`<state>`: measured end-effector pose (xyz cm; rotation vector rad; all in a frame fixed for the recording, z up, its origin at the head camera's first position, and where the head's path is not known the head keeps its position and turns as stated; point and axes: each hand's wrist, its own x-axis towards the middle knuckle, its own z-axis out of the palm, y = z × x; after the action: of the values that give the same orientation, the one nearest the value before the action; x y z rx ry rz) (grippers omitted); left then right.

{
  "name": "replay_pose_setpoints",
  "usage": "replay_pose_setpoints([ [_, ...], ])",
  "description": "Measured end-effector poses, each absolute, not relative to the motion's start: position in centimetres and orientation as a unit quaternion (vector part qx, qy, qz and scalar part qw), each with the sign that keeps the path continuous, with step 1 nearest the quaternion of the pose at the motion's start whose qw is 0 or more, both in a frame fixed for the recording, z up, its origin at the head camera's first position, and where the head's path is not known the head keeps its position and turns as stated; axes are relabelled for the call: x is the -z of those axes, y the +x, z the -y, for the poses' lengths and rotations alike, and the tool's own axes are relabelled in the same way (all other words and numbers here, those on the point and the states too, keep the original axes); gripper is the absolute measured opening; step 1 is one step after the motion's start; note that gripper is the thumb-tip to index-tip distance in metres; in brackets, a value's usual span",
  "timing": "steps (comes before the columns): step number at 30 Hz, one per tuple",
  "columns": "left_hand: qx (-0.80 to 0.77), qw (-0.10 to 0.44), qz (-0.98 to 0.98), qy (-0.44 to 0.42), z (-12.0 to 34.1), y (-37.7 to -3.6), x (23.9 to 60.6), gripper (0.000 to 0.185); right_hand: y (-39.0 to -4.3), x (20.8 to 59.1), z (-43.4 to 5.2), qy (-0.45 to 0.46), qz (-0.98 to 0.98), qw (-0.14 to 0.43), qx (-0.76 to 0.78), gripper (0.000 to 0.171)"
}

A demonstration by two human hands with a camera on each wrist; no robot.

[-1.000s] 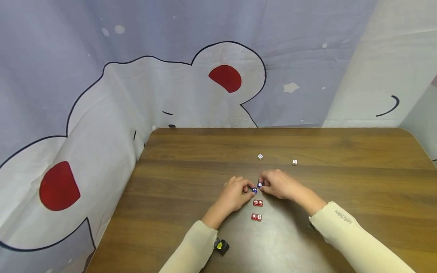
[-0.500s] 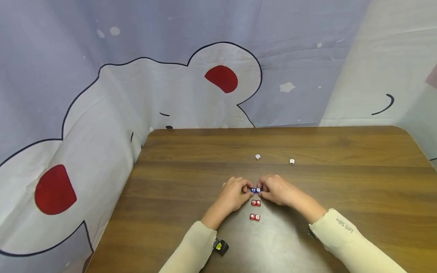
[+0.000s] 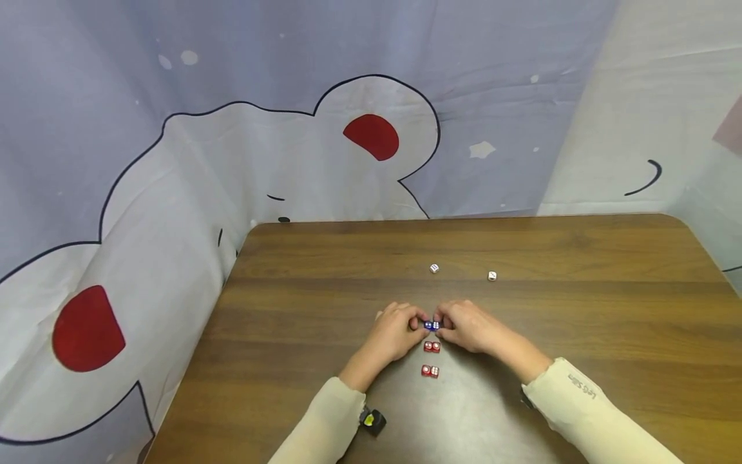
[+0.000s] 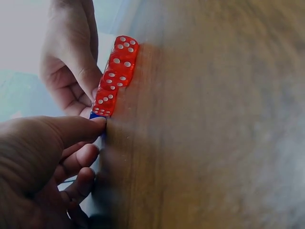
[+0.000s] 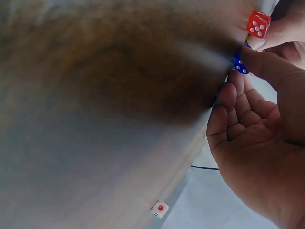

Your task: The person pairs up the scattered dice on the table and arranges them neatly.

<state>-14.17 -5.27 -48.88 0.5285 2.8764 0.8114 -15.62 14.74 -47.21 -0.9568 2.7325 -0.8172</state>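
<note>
The blue dice [image 3: 431, 325] sit side by side on the wooden table [image 3: 580, 309], just beyond the nearer of the two red pairs, and both hands are on them. The left hand [image 3: 396, 332] pinches the left die between thumb and fingertip, and the right hand [image 3: 466, 325] pinches the right one in the same way, so each hand is closed on its own die rather than lying loose. A second ago the two blue dice were apart, the right one held slightly farther away and a little higher than the left; half a second ago they had come level and close; now they touch and form one pair, squared up in line with the red dice [image 3: 431, 347] just on the person's side of them. A second red pair [image 3: 429, 371] lies a little nearer again, so the three pairs run in a short column toward the person. This suggests the blue pair is about placed and only needs letting go.

Well beyond the blue dice, two white dice lie singly: one [image 3: 434, 269] straight ahead, the other [image 3: 492, 276] off to its right. A small black and yellow object [image 3: 373, 420] shows at the left wrist.
</note>
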Motion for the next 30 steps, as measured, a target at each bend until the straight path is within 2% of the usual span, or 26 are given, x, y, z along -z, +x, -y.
replay_pose_setpoints([
  [11,-0.290,0.123,-0.931,0.182,6.8,-17.2,48.2,0.022,-15.6,47.5,-14.9,-0.313,-0.906,0.068,0.279,0.016],
  [30,-0.272,0.087,-0.942,0.175,6.5,-24.0,48.4,0.027,-15.8,47.7,-14.9,-0.313,-0.907,0.069,0.275,0.015],
])
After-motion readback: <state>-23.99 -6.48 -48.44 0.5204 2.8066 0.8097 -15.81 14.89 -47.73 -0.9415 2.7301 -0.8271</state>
